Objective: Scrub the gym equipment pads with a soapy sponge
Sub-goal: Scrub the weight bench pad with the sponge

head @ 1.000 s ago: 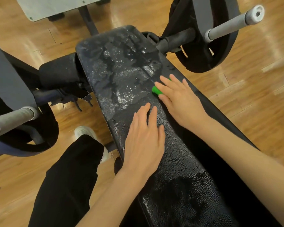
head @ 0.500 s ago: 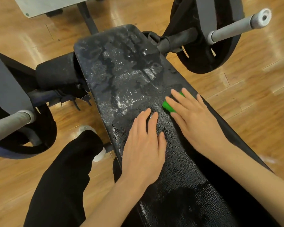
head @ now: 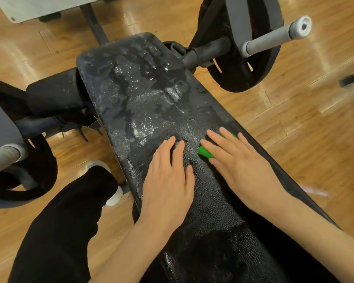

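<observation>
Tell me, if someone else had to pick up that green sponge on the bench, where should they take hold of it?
Probably by its two long edges, coming straight down from above. The green sponge lies flat on the wet bench pad, mostly covered by the right hand pressing on it with straight fingers, so only top access exists. The left hand rests flat beside it, apart from it.

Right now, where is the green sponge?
Head view: the green sponge lies under the right hand on the black textured bench pad, near its right edge.
</observation>
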{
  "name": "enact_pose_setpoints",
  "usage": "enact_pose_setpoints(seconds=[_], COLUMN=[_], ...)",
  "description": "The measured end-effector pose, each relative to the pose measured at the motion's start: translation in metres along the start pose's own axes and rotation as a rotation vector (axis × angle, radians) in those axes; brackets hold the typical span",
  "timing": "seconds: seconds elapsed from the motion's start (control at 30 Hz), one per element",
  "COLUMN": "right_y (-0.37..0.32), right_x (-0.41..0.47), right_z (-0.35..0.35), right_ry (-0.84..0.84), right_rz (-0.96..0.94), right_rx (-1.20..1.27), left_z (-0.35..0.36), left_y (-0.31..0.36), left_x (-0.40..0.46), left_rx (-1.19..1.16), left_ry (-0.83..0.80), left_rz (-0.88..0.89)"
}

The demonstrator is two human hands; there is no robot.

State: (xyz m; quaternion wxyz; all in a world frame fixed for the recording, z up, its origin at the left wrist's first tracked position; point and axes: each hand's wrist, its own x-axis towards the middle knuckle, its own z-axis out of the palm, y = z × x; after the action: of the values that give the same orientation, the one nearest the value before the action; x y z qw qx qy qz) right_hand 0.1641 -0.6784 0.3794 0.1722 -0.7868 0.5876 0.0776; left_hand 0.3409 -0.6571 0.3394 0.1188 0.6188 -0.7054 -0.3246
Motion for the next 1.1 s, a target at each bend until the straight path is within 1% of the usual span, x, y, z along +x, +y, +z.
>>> enact_pose_setpoints(seconds=[0.1,0.17,0.27,0.33,0.4,0.53,0.6,0.67,0.73,0.77,0.87,0.93,1.03,1.1], right_y=[0.019,0.023,0.02,0.017,0.024,0.028,0.03,0.03,0.03,0.032,0.033,0.031,0.03,0.029], right_x=[0.063,0.078,0.026,-0.009,0.006,0.073,0.06,0.024,0.003,0.01,0.064,0.075,0.025,0.002], right_z=[0.004,0.006,0.0,-0.006,-0.005,0.004,0.002,-0.001,-0.002,-0.001,0.006,0.009,0.009,0.006], right_ry=[-0.022,-0.037,0.043,0.034,0.019,-0.009,0.016,0.053,0.037,0.026,0.007,0.003,0.08,0.075], right_rz=[0.05,0.091,-0.002,-0.041,-0.032,0.054,0.029,-0.003,-0.027,-0.021,0.078,0.097,-0.006,-0.036], right_rx=[0.036,0.057,0.04,0.033,0.052,0.057,0.041,0.014,-0.006,0.006,0.052,0.037,-0.016,-0.022], left_z=[-0.003,-0.003,-0.001,0.0,-0.001,-0.001,-0.001,-0.001,-0.001,-0.001,-0.002,-0.002,-0.003,-0.003], left_y=[0.003,0.003,0.001,0.0,0.0,-0.003,-0.004,-0.004,-0.005,-0.005,-0.005,-0.004,-0.003,-0.003], left_x=[0.007,0.009,0.006,0.004,0.004,0.005,0.004,0.004,0.005,0.006,0.006,0.005,0.006,0.006], left_rx=[0.047,0.074,0.062,0.038,0.026,-0.006,-0.015,-0.015,-0.017,-0.02,-0.021,-0.029,-0.036,-0.037], left_ry=[-0.017,-0.016,-0.017,-0.025,-0.018,-0.027,-0.027,-0.029,-0.03,-0.03,-0.034,-0.037,-0.04,-0.037], left_rz=[-0.004,0.005,0.014,0.004,0.008,0.015,0.021,0.018,0.017,0.017,0.027,0.026,0.017,0.014])
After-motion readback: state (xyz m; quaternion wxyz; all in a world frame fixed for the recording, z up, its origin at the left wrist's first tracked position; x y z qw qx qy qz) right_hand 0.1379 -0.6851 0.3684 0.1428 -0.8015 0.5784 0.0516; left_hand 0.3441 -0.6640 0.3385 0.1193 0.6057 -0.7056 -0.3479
